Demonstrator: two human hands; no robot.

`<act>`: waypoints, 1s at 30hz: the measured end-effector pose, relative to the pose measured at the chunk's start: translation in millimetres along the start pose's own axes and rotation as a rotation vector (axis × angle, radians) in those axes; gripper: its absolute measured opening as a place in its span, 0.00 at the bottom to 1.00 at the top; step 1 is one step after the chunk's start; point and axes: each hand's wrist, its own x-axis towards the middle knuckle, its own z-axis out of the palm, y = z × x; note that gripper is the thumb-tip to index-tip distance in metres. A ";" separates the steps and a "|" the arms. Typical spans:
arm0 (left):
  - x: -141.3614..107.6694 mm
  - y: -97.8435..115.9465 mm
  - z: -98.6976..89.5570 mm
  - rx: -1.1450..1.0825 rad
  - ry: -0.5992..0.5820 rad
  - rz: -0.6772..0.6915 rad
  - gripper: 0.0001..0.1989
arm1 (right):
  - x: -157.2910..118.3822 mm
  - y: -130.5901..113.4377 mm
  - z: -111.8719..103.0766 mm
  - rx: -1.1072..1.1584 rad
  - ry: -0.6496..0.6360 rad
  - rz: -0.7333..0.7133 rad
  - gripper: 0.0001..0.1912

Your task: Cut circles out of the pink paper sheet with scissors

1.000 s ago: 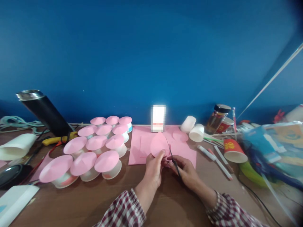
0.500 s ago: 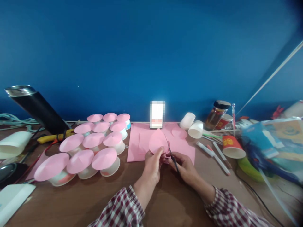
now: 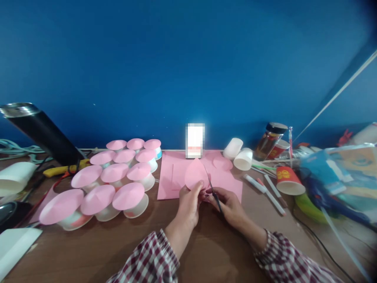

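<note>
A pointed, rounded pink paper piece (image 3: 194,173) stands tip-up in front of the person, above the pink sheets (image 3: 166,186) on the table (image 3: 203,251). The left hand (image 3: 189,203) pinches its lower edge, thumb pressed flat on the near face and the other fingers curled behind. The right hand (image 3: 230,205) has its fingers closed around the dark scissors (image 3: 215,195), whose blades point up along the piece's right edge; how far apart the blades are is too small to tell. Beyond the piece is a blurred bright screen (image 3: 194,140). To the right lie two white cups (image 3: 243,159), some markers (image 3: 274,201) and a red cup (image 3: 289,179); to the left, pink cones (image 3: 98,199) sit on paper cups in rows.
</note>
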 end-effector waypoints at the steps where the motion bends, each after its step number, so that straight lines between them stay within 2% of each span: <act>1: 0.1 -0.3 -0.1 -0.003 0.000 0.003 0.11 | 0.0 0.7 -0.2 0.000 0.001 0.003 0.18; 23: -1.7 1.6 0.9 0.002 0.044 0.016 0.13 | -0.2 -1.3 0.3 -0.069 0.000 -0.001 0.17; 30: -0.2 0.4 0.1 0.001 0.104 0.029 0.15 | -2.1 -11.1 0.5 -0.101 -0.064 -0.021 0.17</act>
